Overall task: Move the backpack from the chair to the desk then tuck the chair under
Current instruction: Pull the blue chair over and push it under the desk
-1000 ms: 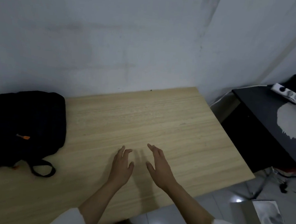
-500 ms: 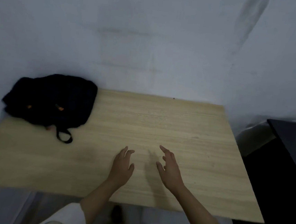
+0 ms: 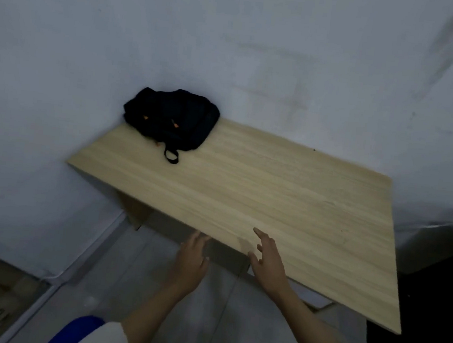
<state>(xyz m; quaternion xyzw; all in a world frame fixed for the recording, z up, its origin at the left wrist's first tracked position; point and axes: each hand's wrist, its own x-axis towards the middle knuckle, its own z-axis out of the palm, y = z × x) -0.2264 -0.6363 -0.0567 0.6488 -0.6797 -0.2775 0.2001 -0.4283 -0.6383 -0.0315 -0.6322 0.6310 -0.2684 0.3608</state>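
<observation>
The black backpack (image 3: pixel 170 120) sits on the tabletop (image 3: pixel 286 199), pushed into the far corner by the wall, likely so it cannot slide off. Both hands are open and hold nothing. The left hand (image 3: pixel 191 262) and right hand (image 3: pixel 268 258) hover at the near edge. The backpack lies at about 11 o'clock, well apart from them. No chair is in view.

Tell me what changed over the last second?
Both hands drew back: the left hand is now off the desk, over the floor; the right hand sits at its near edge. The view swung left. The backpack stayed in the desk's far corner; both hands stayed empty.
</observation>
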